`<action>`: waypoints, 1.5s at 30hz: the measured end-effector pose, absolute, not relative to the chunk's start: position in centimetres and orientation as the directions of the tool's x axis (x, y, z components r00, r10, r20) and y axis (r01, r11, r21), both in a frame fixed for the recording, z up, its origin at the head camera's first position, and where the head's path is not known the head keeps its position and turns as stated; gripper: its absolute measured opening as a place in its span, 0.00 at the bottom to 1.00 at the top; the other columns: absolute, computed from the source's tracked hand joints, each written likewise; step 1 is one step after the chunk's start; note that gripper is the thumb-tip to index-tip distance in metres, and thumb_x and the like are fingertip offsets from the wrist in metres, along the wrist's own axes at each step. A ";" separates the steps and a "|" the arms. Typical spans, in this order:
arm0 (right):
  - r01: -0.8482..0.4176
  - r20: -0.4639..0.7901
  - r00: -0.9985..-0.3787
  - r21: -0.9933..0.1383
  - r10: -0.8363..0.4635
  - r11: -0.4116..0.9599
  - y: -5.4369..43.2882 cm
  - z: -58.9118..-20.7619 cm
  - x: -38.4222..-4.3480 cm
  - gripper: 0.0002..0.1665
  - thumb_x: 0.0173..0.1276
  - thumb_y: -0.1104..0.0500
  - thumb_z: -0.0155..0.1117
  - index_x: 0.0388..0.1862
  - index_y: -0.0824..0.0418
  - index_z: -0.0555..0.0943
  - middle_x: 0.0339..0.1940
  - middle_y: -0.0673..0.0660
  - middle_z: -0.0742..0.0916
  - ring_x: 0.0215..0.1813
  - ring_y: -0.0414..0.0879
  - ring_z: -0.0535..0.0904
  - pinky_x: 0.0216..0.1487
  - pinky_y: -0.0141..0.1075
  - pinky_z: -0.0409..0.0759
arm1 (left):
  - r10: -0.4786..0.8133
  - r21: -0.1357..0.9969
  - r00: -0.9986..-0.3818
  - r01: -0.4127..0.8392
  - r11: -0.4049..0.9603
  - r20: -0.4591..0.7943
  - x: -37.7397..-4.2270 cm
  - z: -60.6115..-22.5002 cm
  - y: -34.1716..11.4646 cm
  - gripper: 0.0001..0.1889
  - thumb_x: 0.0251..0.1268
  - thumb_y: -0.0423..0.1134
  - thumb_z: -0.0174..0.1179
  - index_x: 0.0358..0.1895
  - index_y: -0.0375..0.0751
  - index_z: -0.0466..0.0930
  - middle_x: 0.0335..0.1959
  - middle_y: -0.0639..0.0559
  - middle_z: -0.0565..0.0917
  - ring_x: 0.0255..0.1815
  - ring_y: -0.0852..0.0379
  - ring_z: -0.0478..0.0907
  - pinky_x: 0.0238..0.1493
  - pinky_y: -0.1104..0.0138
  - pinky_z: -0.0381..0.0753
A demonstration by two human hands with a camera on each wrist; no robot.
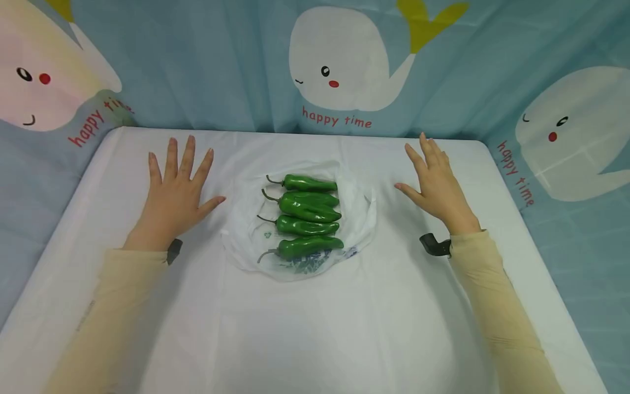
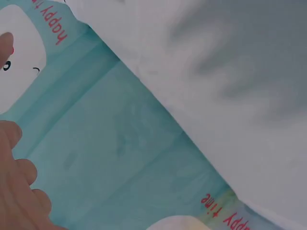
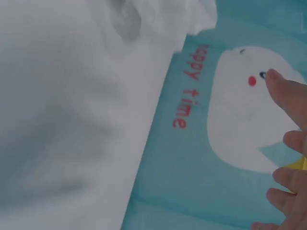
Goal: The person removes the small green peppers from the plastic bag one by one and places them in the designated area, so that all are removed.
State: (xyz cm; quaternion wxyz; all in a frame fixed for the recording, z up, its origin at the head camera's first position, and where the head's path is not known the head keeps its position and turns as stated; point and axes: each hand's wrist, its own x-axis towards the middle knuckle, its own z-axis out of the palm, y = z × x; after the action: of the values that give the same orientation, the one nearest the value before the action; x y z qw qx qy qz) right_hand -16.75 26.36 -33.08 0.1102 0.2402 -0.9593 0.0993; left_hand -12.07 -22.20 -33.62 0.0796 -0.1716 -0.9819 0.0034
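Several green chili peppers (image 1: 310,207) lie side by side on a crumpled, thin white plastic bag (image 1: 241,219) in the middle of the table. Their stems point left. To the left of the bag, my left hand (image 1: 174,191) hovers with its fingers spread, touching nothing. My right hand (image 1: 438,183) is raised to the right of the bag, its fingers extended and holding nothing. Part of the left hand (image 2: 17,187) shows at the edge of the left wrist view. In the right wrist view, fingers of the right hand (image 3: 295,187) appear along the right side.
A white cloth (image 1: 295,339) covers the table. Behind it and at both sides hangs a blue curtain (image 1: 211,65) printed with whales and red lettering. A dark strap piece (image 1: 435,245) sits at the right wrist, and another dark piece (image 1: 174,251) at the left.
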 end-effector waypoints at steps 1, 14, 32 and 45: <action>-0.500 0.279 -0.849 -0.147 -0.450 0.853 26.1 -33.4 -16.5 0.47 0.63 0.53 0.67 0.73 0.68 0.56 0.75 0.69 0.51 0.75 0.62 0.43 0.72 0.60 0.45 | 0.340 -0.022 -0.927 0.341 0.940 0.157 -11.9 -33.8 -22.0 0.47 0.61 0.55 0.59 0.75 0.38 0.43 0.75 0.37 0.30 0.73 0.38 0.21 0.66 0.35 0.25; -0.727 0.477 -0.665 -0.240 -0.575 0.643 20.1 -37.4 -13.8 0.32 0.64 0.67 0.62 0.67 0.68 0.66 0.70 0.66 0.65 0.70 0.60 0.59 0.69 0.49 0.63 | 0.370 0.166 -0.908 0.403 0.900 0.198 -10.1 -36.9 -19.2 0.43 0.64 0.45 0.59 0.74 0.31 0.44 0.74 0.32 0.40 0.74 0.36 0.34 0.69 0.37 0.43; -0.789 0.464 -0.610 -0.430 -0.642 0.439 14.4 -39.2 -13.3 0.23 0.66 0.67 0.60 0.60 0.69 0.74 0.63 0.62 0.75 0.65 0.54 0.68 0.68 0.42 0.65 | 0.180 0.783 -0.979 0.188 0.592 0.098 -9.6 -40.3 -18.5 0.35 0.71 0.39 0.53 0.75 0.39 0.47 0.73 0.39 0.54 0.71 0.39 0.54 0.70 0.51 0.58; -0.743 0.462 -0.648 -0.556 -0.605 0.372 14.2 -41.0 -13.8 0.25 0.57 0.67 0.70 0.55 0.69 0.77 0.57 0.62 0.80 0.61 0.55 0.73 0.64 0.42 0.71 | 0.057 0.921 -0.997 0.075 0.382 0.057 -9.9 -41.4 -18.3 0.29 0.66 0.27 0.55 0.69 0.30 0.59 0.70 0.37 0.61 0.69 0.42 0.60 0.67 0.61 0.64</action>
State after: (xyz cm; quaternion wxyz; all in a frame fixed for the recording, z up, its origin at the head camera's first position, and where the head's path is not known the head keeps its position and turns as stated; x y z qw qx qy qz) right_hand -13.76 14.18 -40.98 0.0904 0.4094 -0.8233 0.3827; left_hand -9.93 -18.32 -41.41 0.0081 -0.0395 -0.8313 -0.5543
